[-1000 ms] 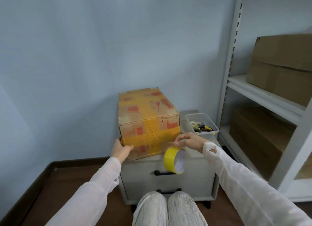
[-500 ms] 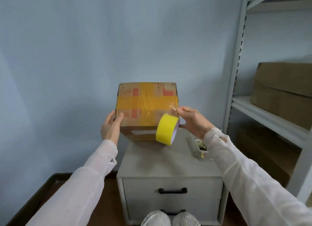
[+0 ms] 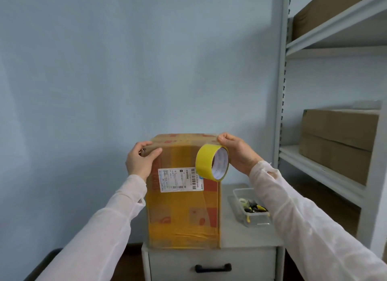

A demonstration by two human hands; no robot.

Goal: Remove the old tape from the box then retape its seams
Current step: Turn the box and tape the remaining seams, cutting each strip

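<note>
Standing on end on the cabinet (image 3: 247, 234), the box (image 3: 184, 207) has its long axis vertical. The right hand (image 3: 236, 153) pinches the yellow tape roll (image 3: 211, 164) against its top right corner, nearest the upper seam. The left hand (image 3: 141, 160) curls over the top left corner to steady it.

A small storage or packing room is shown. A plain pale blue painted wall (image 3: 146, 60) fills most of the view, bare of any decoration. On the right a grey metal shelving rack with slotted uprights (image 3: 281, 92) is seen, and plain brown cardboard cartons (image 3: 339, 138) are stacked on its shelves at several levels. A low grey drawer cabinet with a black handle (image 3: 213, 267) is placed against the wall, and a clear plastic tray of small tools (image 3: 250, 209) is kept on its top. A dark brown wooden floor with a dark skirting board (image 3: 48, 259) is glimpsed at the lower left.
</note>
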